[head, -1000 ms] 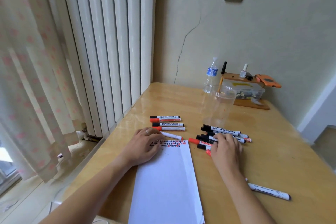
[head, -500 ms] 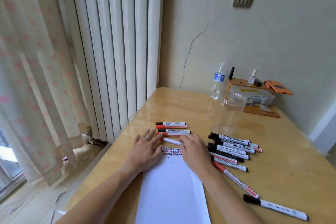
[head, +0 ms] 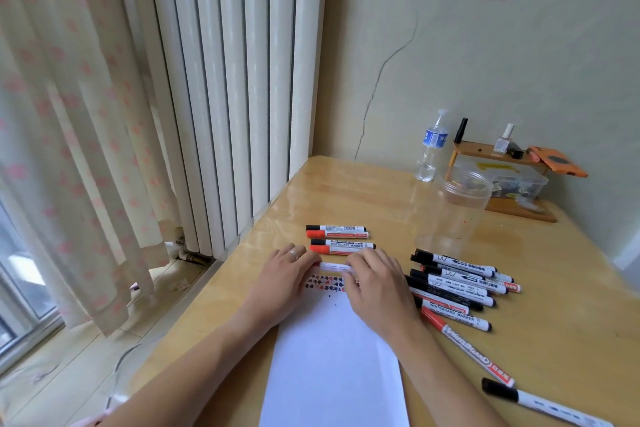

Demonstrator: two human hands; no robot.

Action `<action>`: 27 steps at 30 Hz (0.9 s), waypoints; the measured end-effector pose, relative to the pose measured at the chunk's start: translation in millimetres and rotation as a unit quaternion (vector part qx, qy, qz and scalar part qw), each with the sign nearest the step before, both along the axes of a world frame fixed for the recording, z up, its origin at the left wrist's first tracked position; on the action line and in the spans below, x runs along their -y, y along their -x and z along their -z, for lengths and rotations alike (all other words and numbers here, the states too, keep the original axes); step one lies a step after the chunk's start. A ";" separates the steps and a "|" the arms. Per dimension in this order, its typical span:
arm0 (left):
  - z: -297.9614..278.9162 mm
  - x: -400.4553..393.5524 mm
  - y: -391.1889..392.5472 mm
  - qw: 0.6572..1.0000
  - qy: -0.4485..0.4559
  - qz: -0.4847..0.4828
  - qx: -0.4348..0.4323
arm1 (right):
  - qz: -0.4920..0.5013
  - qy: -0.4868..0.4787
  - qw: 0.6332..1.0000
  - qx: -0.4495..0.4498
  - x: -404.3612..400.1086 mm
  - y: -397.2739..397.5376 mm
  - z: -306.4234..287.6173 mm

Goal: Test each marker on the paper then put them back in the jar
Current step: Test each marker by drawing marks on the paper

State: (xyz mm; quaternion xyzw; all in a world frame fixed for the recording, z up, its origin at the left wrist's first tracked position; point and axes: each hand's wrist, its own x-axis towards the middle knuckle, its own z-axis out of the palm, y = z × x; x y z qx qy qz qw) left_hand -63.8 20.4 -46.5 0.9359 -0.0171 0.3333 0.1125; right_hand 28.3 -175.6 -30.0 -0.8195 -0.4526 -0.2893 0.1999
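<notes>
A white sheet of paper [head: 332, 357] lies in front of me, with red and black test marks [head: 323, 282] along its far edge. A white marker [head: 334, 267] lies just beyond that edge, and both my hands hold it. My left hand [head: 280, 279] grips its left end and my right hand [head: 375, 288] its right end. Several capped red and black markers form a row [head: 341, 239] behind my hands. A pile of markers [head: 457, 284] lies to the right. The clear plastic jar [head: 457, 208] stands empty behind the pile.
A water bottle [head: 431, 146], a small wooden shelf [head: 491, 154] with small bottles, and a clear box [head: 509, 184] stand at the back by the wall. A red marker [head: 467, 347] and a black-capped one [head: 540, 404] lie near right. A radiator [head: 235, 80] borders the table's left edge.
My right hand has moved left from the marker pile to the white marker at the paper's far edge. My left hand has closed on that marker's other end. The camera has tilted.
</notes>
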 end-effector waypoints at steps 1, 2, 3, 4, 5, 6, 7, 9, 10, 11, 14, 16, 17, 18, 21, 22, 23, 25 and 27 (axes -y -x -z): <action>-1.9 1.8 0.9 1.000 -0.008 0.012 -0.002 | -0.007 0.003 1.000 0.001 -0.8 3.7 -1.4; -3.1 3.5 2.1 0.999 -0.015 0.029 -0.008 | -0.019 0.006 1.000 0.002 -2.3 7.7 -1.6; -5.0 5.4 4.0 0.999 -0.019 0.047 -0.016 | -0.031 0.009 0.999 0.003 -4.3 12.5 -2.0; -6.6 6.8 5.9 0.998 -0.020 0.061 -0.024 | -0.042 0.009 0.999 0.007 -6.6 16.5 -1.6; -8.3 7.6 7.3 0.997 -0.020 0.070 -0.028 | -0.046 0.009 0.999 0.009 -8.3 20.2 -2.6; -9.6 7.7 8.2 0.997 -0.018 0.073 -0.026 | -0.043 0.011 0.999 0.009 -9.1 22.8 -3.6; -10.2 7.5 8.6 0.997 -0.018 0.072 -0.024 | -0.035 0.018 0.999 0.005 -8.7 24.5 -4.3; -10.1 7.4 9.4 0.997 -0.023 0.073 -0.019 | -0.011 0.040 0.999 -0.014 -5.9 27.1 -5.1; -10.5 7.8 9.8 0.997 -0.026 0.075 -0.015 | -0.004 0.047 0.998 -0.028 -4.6 28.6 -5.3; -10.9 8.0 9.9 0.997 -0.027 0.076 -0.012 | -0.001 0.053 0.998 -0.039 -3.8 30.0 -5.3; -11.8 8.4 11.1 0.997 -0.033 0.067 -0.006 | -0.003 0.084 0.994 -0.069 -5.5 34.7 -9.3; -10.7 5.4 11.6 0.998 -0.027 0.052 -0.001 | -0.004 0.084 0.994 -0.076 -4.9 34.1 -12.1; -10.5 3.3 11.4 0.999 -0.019 0.043 0.002 | -0.003 0.080 0.994 -0.075 -3.0 33.0 -13.3; -10.1 2.1 11.5 0.999 -0.012 0.035 0.009 | 0.001 0.078 0.994 -0.075 0.0 32.2 -14.3; -10.2 4.4 11.9 0.999 -0.004 0.029 0.024 | 0.020 0.071 0.994 -0.084 10.9 27.7 -15.4; -11.1 5.3 11.8 1.000 0.003 0.024 0.018 | 0.024 0.056 0.994 -0.091 13.7 26.0 -15.4; -11.5 5.7 11.3 1.000 0.016 0.012 0.009 | 0.027 0.035 0.994 -0.097 15.9 24.3 -15.7; -9.2 3.2 8.4 0.999 0.048 -0.017 -0.015 | 0.025 -0.011 0.993 -0.116 18.3 22.5 -16.7; -7.3 -2.3 4.0 0.995 0.074 -0.034 -0.050 | 0.026 -0.050 0.988 -0.143 19.3 21.5 -18.5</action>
